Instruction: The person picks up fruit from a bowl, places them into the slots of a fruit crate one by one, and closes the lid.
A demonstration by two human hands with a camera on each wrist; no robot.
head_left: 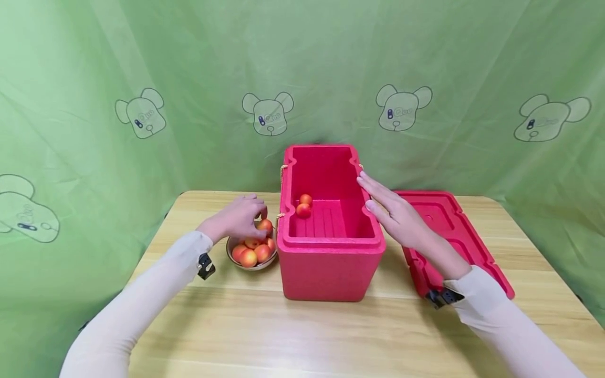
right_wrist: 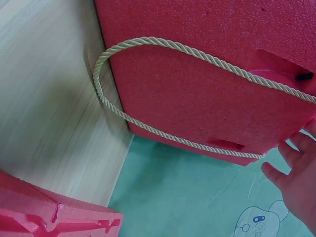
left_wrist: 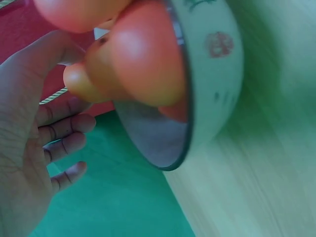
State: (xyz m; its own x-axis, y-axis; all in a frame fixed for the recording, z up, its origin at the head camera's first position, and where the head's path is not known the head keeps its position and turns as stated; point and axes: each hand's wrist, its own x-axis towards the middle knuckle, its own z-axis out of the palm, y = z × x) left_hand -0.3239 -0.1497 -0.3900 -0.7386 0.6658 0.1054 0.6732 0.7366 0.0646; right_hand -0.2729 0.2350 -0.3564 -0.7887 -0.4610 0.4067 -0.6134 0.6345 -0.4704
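At the left, the left hand (head_left: 241,216) reaches into a bowl (head_left: 255,268) of several small red-and-yellow apples. Its thumb and fingers curl about one apple (head_left: 266,226) on the bowl's right side, near the box wall. Seen from the left wrist, an apple (left_wrist: 79,84) lies between the thumb and the bent fingers. The right hand (head_left: 399,216) lies with straight fingers along the right rim of a red foam box (head_left: 331,273). Two apples (head_left: 304,210) sit on the box floor at its left side.
A red lid (head_left: 454,226) lies on the table (head_left: 227,325) right of the box, under the right forearm. A twisted cord handle (right_wrist: 163,42) hangs on the box's right side. Green cloth with bear-head drawings (head_left: 269,113) stands behind the table.
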